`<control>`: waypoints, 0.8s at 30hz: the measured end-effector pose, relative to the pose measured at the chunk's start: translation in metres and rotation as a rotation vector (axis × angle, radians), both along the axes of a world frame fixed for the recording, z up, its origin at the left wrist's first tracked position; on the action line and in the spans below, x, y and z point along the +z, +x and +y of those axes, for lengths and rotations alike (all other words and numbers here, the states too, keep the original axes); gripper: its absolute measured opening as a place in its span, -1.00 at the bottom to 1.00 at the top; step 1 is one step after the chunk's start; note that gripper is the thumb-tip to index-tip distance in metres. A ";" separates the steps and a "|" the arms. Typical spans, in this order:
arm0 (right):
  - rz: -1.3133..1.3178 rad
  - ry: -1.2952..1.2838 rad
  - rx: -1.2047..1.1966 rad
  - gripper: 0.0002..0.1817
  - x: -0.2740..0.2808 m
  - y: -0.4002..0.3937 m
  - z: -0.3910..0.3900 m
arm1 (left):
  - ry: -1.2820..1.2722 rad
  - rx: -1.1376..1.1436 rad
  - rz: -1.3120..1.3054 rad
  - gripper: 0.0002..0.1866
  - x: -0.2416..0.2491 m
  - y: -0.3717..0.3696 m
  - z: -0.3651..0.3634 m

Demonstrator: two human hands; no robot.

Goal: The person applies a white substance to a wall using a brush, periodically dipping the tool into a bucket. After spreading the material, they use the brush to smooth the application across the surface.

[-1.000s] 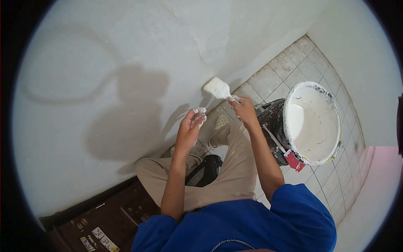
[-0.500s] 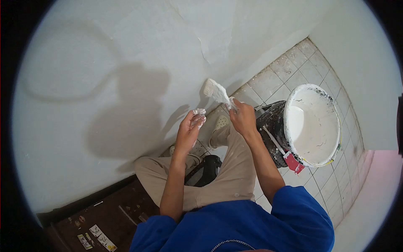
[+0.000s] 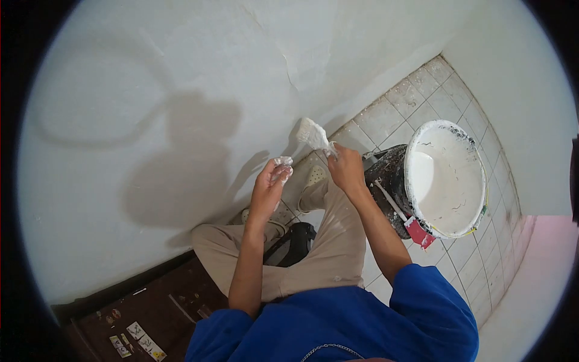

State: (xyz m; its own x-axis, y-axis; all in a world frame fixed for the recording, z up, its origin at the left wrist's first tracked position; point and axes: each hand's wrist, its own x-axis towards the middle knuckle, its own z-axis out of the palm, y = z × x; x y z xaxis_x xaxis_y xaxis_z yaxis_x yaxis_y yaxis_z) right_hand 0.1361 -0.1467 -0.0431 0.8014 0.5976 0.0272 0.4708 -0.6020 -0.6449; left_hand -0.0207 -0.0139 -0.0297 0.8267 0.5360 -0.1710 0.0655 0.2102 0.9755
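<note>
A white-coated brush is gripped in my right hand, its bristle end pointing up and left close to the wall. My left hand is raised left of it, with white paint on its curled fingers; whether something small lies between them is hidden. The two hands are apart. To the right of my right hand stands a large bucket with a paint-smeared rim and white liquid inside. A red-ended tool with a pale handle hangs at the bucket's near side.
The pale wall with a thin crack fills the left and top. Splattered floor tiles run around the bucket. A dark brown surface with stickers lies at lower left. A black object sits between my legs.
The brush head has dipped slightly downward and turned a little in my right hand. The bucket appears shifted slightly left in the view. My left hand has barely moved.
</note>
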 end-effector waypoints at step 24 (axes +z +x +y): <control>0.695 0.338 -0.105 -0.67 -0.010 0.021 0.036 | -0.009 0.016 0.004 -0.75 -0.004 -0.006 0.005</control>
